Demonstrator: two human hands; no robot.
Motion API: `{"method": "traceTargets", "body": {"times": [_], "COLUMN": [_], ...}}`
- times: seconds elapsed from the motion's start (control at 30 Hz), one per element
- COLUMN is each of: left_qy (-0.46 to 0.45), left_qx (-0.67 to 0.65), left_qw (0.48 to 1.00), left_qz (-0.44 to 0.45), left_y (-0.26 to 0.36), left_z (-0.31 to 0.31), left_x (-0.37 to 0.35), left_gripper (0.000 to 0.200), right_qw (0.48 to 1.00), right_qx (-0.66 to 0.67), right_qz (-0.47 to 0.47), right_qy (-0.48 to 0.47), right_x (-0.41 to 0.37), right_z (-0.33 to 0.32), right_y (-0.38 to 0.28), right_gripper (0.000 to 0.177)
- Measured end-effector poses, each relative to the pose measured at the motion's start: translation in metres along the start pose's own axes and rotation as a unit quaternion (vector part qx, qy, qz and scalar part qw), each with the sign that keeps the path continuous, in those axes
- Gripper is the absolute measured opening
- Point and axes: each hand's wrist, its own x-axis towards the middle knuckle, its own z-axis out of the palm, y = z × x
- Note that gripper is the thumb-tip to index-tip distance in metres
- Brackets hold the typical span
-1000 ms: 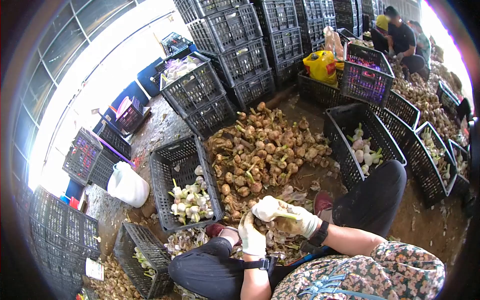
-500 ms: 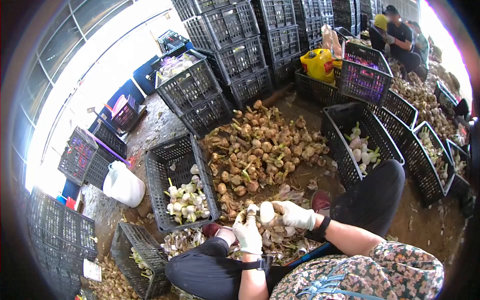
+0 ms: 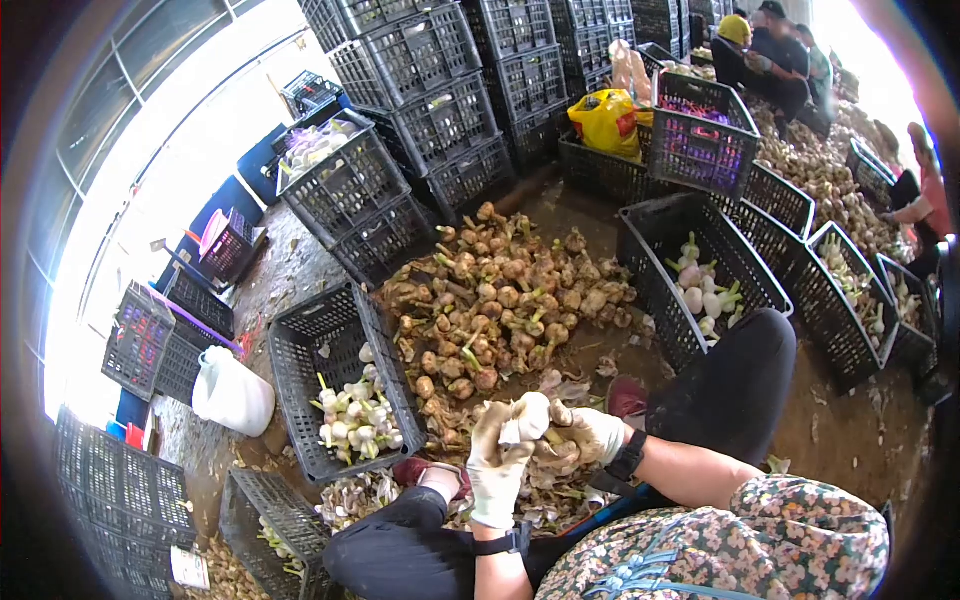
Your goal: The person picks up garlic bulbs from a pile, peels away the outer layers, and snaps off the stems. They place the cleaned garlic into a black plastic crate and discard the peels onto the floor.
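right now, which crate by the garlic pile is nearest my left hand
The black crate left of the pile, its rim closest to your left hand; the other open crate, across the pile, is by your right knee.

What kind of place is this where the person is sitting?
It looks like a garlic sorting or peeling shed: a heap of unpeeled bulbs on the floor, stacks of black crates, and a crate of cleaned white bulbs.
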Motion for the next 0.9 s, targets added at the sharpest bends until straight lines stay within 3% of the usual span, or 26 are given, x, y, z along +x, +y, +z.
{"method": "traceTargets", "body": {"times": [0.03, 0.07, 0.1, 0.13, 0.2, 0.27, 0.3, 0.33, 0.4, 0.43, 0.47, 0.5, 0.53, 0.6, 0.67, 0.73, 0.8, 0.83, 0.87, 0.9], "left_qy": [0.056, 0.055, 0.054, 0.052, 0.061, 0.181, 0.204, 0.162, 0.091, 0.021, 0.055, 0.083, 0.107, 0.154, 0.193, 0.165, 0.178, 0.190, 0.156, 0.125], "left_qx": [0.035, 0.034, 0.088, 0.141, 0.166, 0.002, -0.081, -0.141, -0.016, 0.158, 0.297, 0.264, 0.230, 0.173, 0.133, 0.268, 0.293, 0.231, 0.228, 0.203], "left_qw": [0.997, 0.997, 0.995, 0.988, 0.984, 0.972, 0.967, 0.970, 0.994, 0.985, 0.953, 0.961, 0.967, 0.966, 0.965, 0.944, 0.938, 0.941, 0.938, 0.935], "left_qz": [-0.037, -0.039, 0.005, 0.047, 0.010, -0.150, -0.130, -0.112, -0.054, 0.065, 0.035, 0.008, -0.021, -0.110, -0.117, -0.095, -0.045, -0.162, -0.208, -0.262], "left_y": [0.003, -0.003, -0.007, -0.009, 0.000, 0.014, 0.007, 0.004, 0.003, 0.006, 0.012, 0.000, -0.013, -0.025, -0.026, -0.041, -0.076, -0.079, -0.080, -0.085], "left_z": [0.003, -0.001, -0.005, -0.009, -0.003, 0.013, 0.012, 0.008, 0.015, 0.015, 0.021, 0.015, 0.004, 0.002, 0.016, 0.013, -0.006, -0.014, -0.022, -0.030], "left_x": [0.002, 0.002, 0.005, 0.006, 0.009, 0.014, 0.017, 0.017, 0.018, 0.020, 0.017, 0.018, 0.015, 0.020, 0.028, 0.032, 0.029, 0.033, 0.034, 0.030], "left_gripper": [0.045, 0.045, 0.039, 0.034, 0.023, 0.019, 0.021, 0.026, 0.035, 0.039, 0.028, 0.022, 0.018, 0.014, 0.013, 0.016, 0.017, 0.018, 0.017, 0.015], "right_qw": [0.997, 0.990, 0.991, 0.991, 0.998, 0.999, 0.999, 0.998, 0.999, 0.998, 0.995, 0.986, 0.992, 0.997, 0.987, 0.973, 0.979, 0.990, 0.996, 0.983], "right_qx": [0.040, 0.080, 0.096, 0.097, 0.009, 0.016, 0.021, 0.026, 0.050, 0.048, 0.045, 0.037, -0.071, 0.019, 0.031, -0.004, -0.032, -0.004, 0.023, -0.101], "right_qz": [0.047, 0.094, 0.093, 0.091, 0.053, 0.045, 0.038, 0.030, 0.005, 0.029, 0.048, 0.038, 0.020, 0.075, 0.042, 0.031, -0.014, -0.001, 0.014, -0.028], "right_qy": [-0.037, -0.074, 0.017, 0.020, 0.019, 0.001, -0.020, -0.042, -0.001, 0.037, 0.080, 0.159, 0.105, 0.021, 0.150, 0.227, 0.198, 0.142, 0.085, 0.149], "right_x": [0.002, 0.002, -0.002, -0.004, -0.005, -0.002, 0.001, 0.002, 0.000, -0.001, -0.005, -0.007, -0.009, -0.011, -0.010, -0.022, -0.021, -0.025, -0.032, -0.037], "right_z": [-0.008, -0.014, -0.012, -0.013, -0.013, -0.016, -0.018, -0.020, -0.024, -0.028, -0.031, -0.021, -0.023, -0.041, -0.048, -0.017, -0.021, -0.032, -0.043, -0.040], "right_y": [-0.001, -0.002, 0.001, 0.003, 0.005, 0.008, 0.009, 0.010, 0.010, 0.008, 0.004, 0.004, 0.000, 0.003, 0.010, -0.008, -0.009, -0.011, -0.017, -0.026], "right_gripper": [0.059, 0.060, 0.060, 0.060, 0.057, 0.054, 0.052, 0.050, 0.045, 0.041, 0.038, 0.033, 0.028, 0.027, 0.026, 0.026, 0.030, 0.030, 0.030, 0.030]}}
